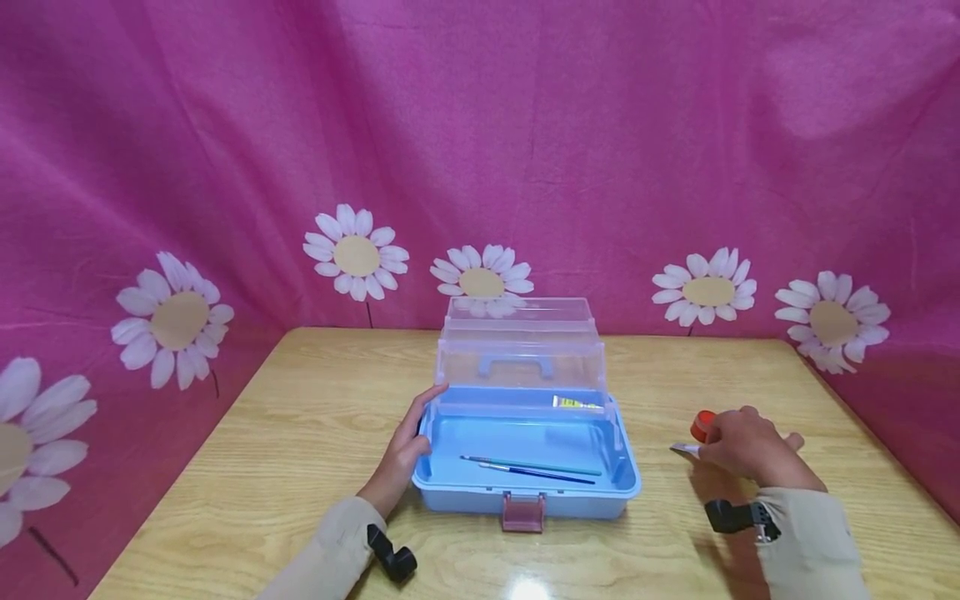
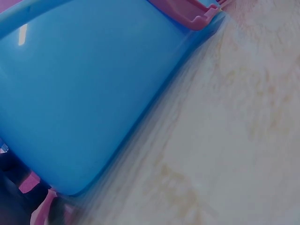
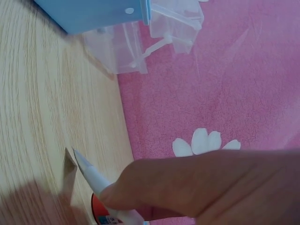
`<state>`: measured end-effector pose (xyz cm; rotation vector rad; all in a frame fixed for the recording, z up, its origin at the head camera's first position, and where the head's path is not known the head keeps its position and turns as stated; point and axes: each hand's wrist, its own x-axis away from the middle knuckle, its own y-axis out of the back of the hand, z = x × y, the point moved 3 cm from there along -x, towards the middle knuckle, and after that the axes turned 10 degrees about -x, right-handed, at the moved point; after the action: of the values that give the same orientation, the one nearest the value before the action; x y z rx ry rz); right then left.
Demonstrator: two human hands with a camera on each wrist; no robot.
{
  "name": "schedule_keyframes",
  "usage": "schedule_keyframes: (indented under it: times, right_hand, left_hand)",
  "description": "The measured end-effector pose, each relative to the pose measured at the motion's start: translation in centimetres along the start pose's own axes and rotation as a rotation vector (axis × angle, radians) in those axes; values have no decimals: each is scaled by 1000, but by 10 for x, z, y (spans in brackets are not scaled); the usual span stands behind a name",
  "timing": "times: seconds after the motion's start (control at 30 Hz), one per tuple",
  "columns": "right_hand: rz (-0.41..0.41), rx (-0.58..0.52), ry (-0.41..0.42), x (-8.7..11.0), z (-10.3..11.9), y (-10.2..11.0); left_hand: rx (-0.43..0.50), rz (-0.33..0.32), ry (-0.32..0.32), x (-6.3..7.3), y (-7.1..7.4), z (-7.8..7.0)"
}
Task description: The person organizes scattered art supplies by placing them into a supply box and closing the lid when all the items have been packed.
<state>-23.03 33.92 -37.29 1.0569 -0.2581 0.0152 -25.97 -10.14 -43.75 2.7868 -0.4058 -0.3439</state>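
Note:
A light-blue plastic storage box (image 1: 525, 505) stands with its clear lid (image 1: 521, 333) raised. My left hand (image 1: 401, 458) holds the box's left side, thumb at the rim and index finger reaching toward the back corner. Inside lie two slim paintbrushes (image 1: 536, 467), one teal-handled and one dark blue. A small yellow-and-white tube (image 1: 576, 402) shows toward the back of the box. To the right of the box, my right hand (image 1: 753, 450) pinches a slim white pen-like tool (image 3: 96, 180) with a pointed grey tip, close over the table.
A red round container (image 1: 702, 425) stands just beyond my right fingers, partly hidden by them. The wooden table (image 1: 300, 450) backs onto a pink cloth (image 1: 570, 125) printed with white daisies. A mauve latch (image 1: 522, 513) hangs at the box's front.

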Motion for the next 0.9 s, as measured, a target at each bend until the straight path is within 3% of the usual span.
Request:
schedule_keyframes:
  times: [0.63,0.9]
  right_hand:
    - [-19,-2,7,1,-2,1]
    - [-26,-8,29,-1,-3,3]
  left_hand:
    - [-3,3,-3,0,-1,2]
    - [-4,4,-58,0,0,1]
